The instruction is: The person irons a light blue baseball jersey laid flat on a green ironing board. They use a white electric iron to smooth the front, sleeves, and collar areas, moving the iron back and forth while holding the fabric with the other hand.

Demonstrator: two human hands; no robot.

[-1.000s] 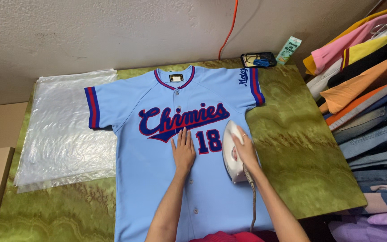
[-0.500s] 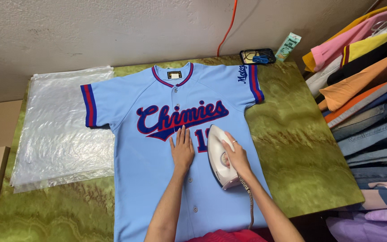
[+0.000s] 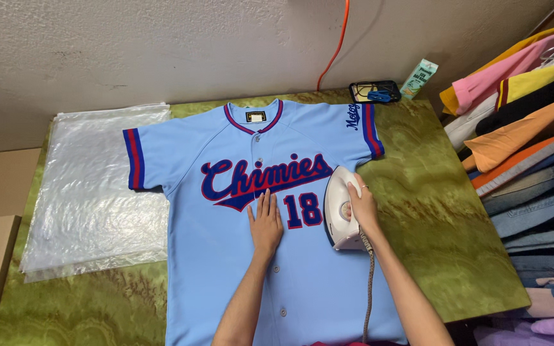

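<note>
Right hand (image 3: 360,208) wrapped around the handle of a white electric iron (image 3: 340,208); fingers closed on it, ring visible on one finger. Iron sits soleplate-down on a light blue baseball jersey (image 3: 226,256), at the jersey's right edge below the sleeve. Iron's braided cord (image 3: 369,288) trails back along the right forearm toward the wearer.

Left hand (image 3: 266,222) lies flat on the jersey, palm down, fingers together and extended, holding nothing. It is just left of the iron, with the red-and-navy number between them.

Jersey spread face-up, buttoned, on a green marbled table cover (image 3: 437,218). Left of the left hand, beyond the sleeve: stack of clear plastic bags (image 3: 91,192). Right of the right hand: pile of folded garments (image 3: 527,141). Ahead, by the wall: small black tray (image 3: 374,91), green carton (image 3: 418,78), orange cable (image 3: 335,51).
</note>
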